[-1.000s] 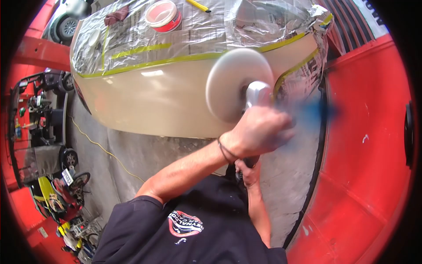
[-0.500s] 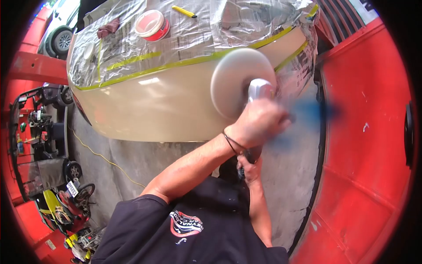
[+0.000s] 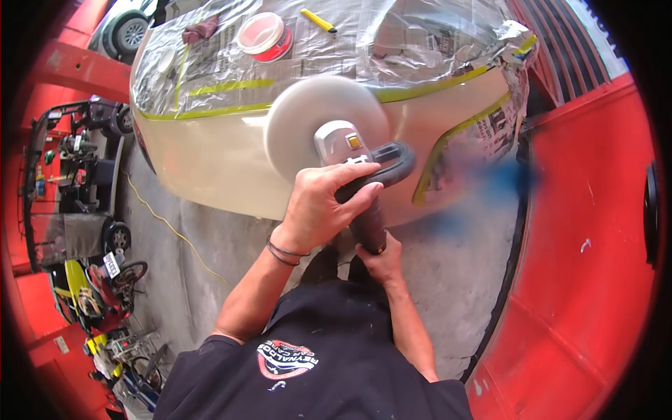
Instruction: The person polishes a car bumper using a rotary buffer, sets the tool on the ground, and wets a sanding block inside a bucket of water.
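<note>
Head view: tub (image 3: 265, 38), contents unclear, stands beyond polisher (image 3: 337, 140).

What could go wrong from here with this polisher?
The round pad overlaps the yellow tape line in this view, so it might lift the edge. If it snags, the polisher could twist against the left hand on its loop handle. The tub on the newspaper might slide if jolted.

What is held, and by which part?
A silver-and-black disc polisher: left hand around its looped black handle, right hand on its rear grip.
</note>
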Tool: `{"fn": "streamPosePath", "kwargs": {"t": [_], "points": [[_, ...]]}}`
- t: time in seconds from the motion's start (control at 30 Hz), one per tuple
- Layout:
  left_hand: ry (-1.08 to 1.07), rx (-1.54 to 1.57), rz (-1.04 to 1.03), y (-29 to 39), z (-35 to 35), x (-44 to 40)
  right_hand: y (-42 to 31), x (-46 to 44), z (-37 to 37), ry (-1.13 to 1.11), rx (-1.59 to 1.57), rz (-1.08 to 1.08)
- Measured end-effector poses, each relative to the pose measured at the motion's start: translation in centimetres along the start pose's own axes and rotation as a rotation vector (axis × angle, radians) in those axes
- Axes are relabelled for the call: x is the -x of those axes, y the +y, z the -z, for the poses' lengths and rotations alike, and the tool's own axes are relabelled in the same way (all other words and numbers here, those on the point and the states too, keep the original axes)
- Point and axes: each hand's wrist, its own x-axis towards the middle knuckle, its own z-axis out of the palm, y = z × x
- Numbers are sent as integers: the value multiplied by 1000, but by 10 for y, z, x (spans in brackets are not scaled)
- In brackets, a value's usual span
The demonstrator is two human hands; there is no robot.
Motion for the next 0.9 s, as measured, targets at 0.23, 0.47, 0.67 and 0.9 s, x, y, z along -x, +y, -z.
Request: {"fn": "streamPosePath", "kwargs": {"t": [0.23,0.47,0.67,0.9], "points": [[-43,37,-143,-4,-42,-23,30,2,33,122,6,-47],[-189,61,-220,-8,-65,-51,31,9,29,342,-75,-13],[-177,141,-177,-28,2,-47,13,-5,-17,331,27,-72],[-48,144,-56,-63,104,-8,-14,-23,-108,208,132,147]]}}
